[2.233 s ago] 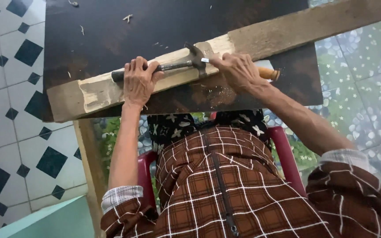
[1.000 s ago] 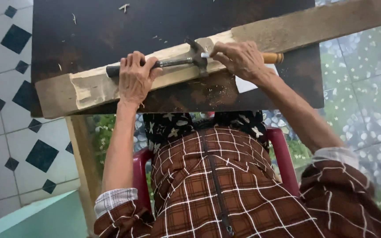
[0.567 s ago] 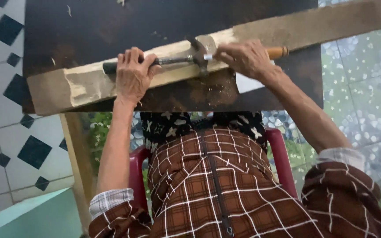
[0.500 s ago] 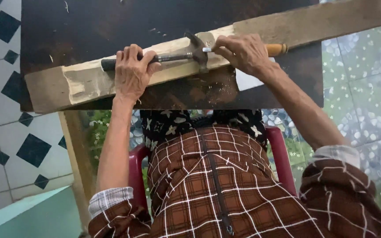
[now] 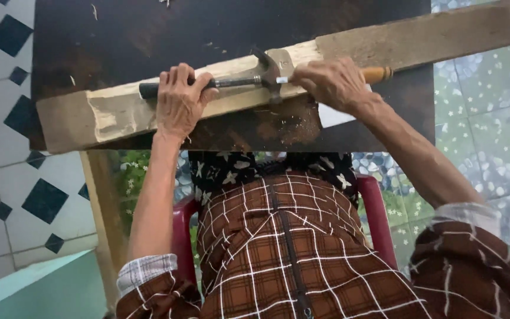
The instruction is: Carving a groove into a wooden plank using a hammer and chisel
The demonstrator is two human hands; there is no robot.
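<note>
Chiselling the plank [image 5: 119,109] at the worktop's [image 5: 149,35] near edge.
Left hand [image 5: 178,100] grips hammer [image 5: 225,80], head now at chisel [image 5: 376,74]; right hand [image 5: 329,82] clasps it.

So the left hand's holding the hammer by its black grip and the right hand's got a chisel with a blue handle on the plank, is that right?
Not quite. In the head view the chisel in the right hand has an orange-yellow handle, not blue. The rest stands: the left hand holds the hammer by its black grip over the plank.
</note>
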